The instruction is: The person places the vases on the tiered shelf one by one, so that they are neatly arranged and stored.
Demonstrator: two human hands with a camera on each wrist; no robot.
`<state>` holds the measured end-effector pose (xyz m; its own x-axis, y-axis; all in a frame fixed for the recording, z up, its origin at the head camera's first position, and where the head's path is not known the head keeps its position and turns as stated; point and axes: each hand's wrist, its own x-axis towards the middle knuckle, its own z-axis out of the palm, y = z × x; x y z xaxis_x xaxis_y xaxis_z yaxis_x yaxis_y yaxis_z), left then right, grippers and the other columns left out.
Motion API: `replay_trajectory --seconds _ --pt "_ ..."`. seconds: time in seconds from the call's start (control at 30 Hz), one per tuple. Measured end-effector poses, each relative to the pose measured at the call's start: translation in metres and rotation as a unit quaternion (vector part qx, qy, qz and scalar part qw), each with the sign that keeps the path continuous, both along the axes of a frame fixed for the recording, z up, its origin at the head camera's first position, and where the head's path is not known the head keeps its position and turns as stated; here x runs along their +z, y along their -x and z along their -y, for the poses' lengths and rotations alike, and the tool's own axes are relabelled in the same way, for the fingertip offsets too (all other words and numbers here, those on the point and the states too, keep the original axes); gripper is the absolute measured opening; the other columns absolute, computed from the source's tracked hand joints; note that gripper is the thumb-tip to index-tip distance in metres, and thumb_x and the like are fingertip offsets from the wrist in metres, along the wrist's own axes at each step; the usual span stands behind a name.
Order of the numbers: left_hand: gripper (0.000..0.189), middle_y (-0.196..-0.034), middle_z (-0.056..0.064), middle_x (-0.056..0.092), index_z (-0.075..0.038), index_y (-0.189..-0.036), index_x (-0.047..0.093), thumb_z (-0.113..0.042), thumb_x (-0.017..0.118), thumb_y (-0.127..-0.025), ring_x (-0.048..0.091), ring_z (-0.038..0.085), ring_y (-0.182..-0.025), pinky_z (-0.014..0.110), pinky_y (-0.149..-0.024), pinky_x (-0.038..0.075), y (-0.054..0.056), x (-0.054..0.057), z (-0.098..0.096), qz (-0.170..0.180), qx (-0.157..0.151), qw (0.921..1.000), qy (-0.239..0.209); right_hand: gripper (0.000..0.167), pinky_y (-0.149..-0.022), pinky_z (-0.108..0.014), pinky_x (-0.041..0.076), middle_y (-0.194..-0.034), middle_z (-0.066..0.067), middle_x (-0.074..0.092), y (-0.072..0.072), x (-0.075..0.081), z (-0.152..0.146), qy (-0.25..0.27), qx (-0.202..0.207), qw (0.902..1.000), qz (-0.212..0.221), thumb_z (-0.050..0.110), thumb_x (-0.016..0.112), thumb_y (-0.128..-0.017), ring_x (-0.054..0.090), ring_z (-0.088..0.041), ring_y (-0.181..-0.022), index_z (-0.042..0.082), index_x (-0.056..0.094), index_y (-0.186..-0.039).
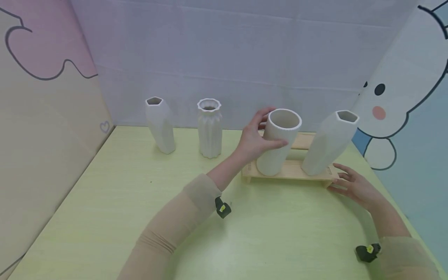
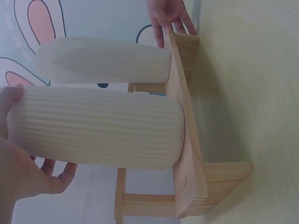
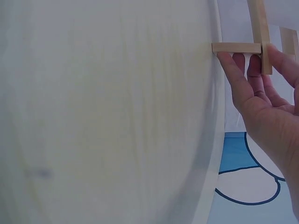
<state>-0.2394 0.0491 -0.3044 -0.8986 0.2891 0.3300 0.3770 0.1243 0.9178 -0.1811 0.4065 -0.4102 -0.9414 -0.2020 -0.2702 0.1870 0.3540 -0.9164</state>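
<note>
Watching the table (image 1: 266, 229): I see two white vases (image 1: 210, 134) at back left.
Wooden stand (image 1: 290, 170): right of both, bearing another vase (image 1: 325, 147).
Round vase (image 1: 276, 157): on the stand's left half.
Left hand (image 1: 254, 140): grasping the round vase.
Right hand (image 1: 355, 188): gripping the stand's right end.

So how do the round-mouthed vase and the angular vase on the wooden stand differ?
The round-mouthed vase is ribbed, with a wide opening; the angular vase is faceted, with a narrower opening. The left hand holds the round-mouthed vase; no hand touches the angular vase. Both are whitish and on the wooden stand.
</note>
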Motion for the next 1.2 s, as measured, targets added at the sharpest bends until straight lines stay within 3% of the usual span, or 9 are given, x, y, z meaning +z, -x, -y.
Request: replay_trajectory --seconds 0.7,0.83,1.03,1.2 --pt "0.09 -0.134 0.0 0.05 -0.035 -0.142 0.033 -0.025 0.085 -0.069 0.053 0.015 -0.111 0.032 -0.085 0.051 0.003 -0.003 -0.002 -0.004 -0.01 0.9996 0.024 0.076 -0.087 -0.026 0.052 -0.148 -0.029 0.014 0.001 -0.004 0.0 -0.004 -0.009 0.9999 0.007 0.026 0.051 -0.098 0.054 0.007 -0.099 0.016 0.0 -0.153" --pt "0.091 -0.135 -0.001 0.049 -0.036 -0.143 0.03 -0.028 0.084 -0.071 0.05 0.015 -0.115 0.033 -0.088 0.05 0.003 -0.002 0.001 0.002 -0.022 0.9994 0.028 0.076 -0.088 -0.026 0.052 -0.148 -0.028 0.014 0.001 -0.003 0.001 -0.001 -0.013 0.9999 0.009 0.026 0.052 -0.098 0.054 0.008 -0.099 0.015 0.0 -0.153" --pt "0.093 -0.138 -0.006 0.046 -0.041 -0.144 0.025 -0.031 0.083 -0.072 0.047 0.013 -0.121 0.045 -0.097 0.045 0.001 -0.002 0.009 0.018 -0.048 0.9978 0.042 0.075 -0.087 -0.026 0.052 -0.147 -0.029 0.012 -0.001 0.001 0.003 0.005 -0.011 0.9999 0.006 0.024 0.052 -0.098 0.053 0.008 -0.098 0.015 0.001 -0.152" --pt "0.091 -0.138 -0.007 0.046 -0.039 -0.145 0.025 -0.032 0.081 -0.074 0.047 0.016 -0.123 0.047 -0.096 0.044 -0.002 0.0 0.018 0.018 -0.063 0.9964 0.053 0.076 -0.088 -0.027 0.052 -0.148 -0.03 0.011 -0.002 0.003 0.004 0.005 -0.012 0.9999 0.008 0.025 0.052 -0.098 0.053 0.008 -0.098 0.014 0.001 -0.152"
